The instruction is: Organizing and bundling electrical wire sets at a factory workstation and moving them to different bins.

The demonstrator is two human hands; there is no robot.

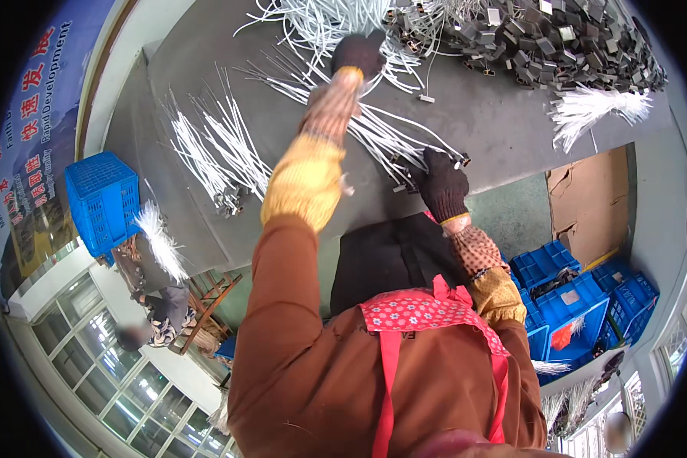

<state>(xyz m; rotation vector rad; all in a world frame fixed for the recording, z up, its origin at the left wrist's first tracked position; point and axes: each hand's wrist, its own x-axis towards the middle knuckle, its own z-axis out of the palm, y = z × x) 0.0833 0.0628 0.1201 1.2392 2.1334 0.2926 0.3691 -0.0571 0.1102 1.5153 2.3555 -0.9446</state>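
My left hand (357, 56), in a dark glove, reaches to the edge of a tangled heap of white wires (313, 23) at the far side of the table. A finger is stretched out, and nothing shows gripped in it. Near the front edge, my right hand (444, 185), gloved the same, is closed around the ends of a bundle of white wires (382, 133). Small dark end pieces (462, 160) stick out beside its fingers. Its palm side is hidden. A single wire with a small metal end piece (427, 98) lies between the hands.
Two bundles of white wires (233, 145) lie on the grey table (504, 126) at left. A heap of small dark and metal parts (557, 42) covers the far right, by white strands (599, 113). Blue crates (103, 198) stand left and lower right. Another person (156, 320) sits at lower left.
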